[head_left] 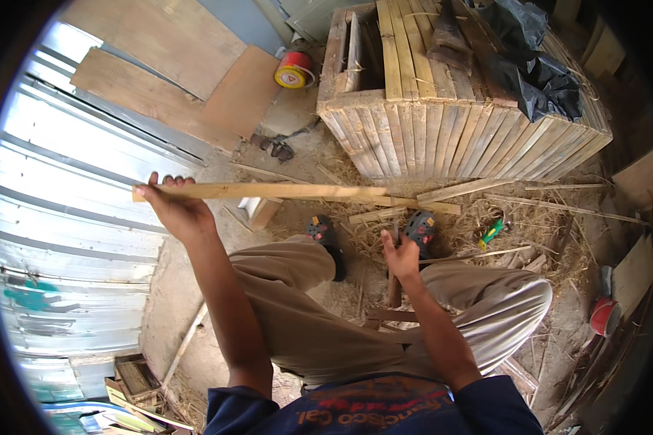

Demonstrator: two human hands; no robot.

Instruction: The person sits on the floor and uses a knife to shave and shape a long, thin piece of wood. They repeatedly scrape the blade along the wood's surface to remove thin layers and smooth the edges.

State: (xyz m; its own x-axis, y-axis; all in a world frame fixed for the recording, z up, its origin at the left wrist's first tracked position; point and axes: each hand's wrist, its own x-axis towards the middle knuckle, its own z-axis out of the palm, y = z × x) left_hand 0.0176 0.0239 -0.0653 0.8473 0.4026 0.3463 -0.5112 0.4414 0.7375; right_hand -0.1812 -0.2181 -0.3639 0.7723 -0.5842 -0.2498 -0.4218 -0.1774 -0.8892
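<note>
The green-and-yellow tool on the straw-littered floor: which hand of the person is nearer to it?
The right hand. It is left of the green-and-yellow tool; the left hand is much farther left, holding one end of the wooden strip.

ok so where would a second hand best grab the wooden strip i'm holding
Probably around the middle of the wooden strip, from the near side: the left hand grips its left end, and the long, slender bare length runs out rightward, leaving room.
</note>
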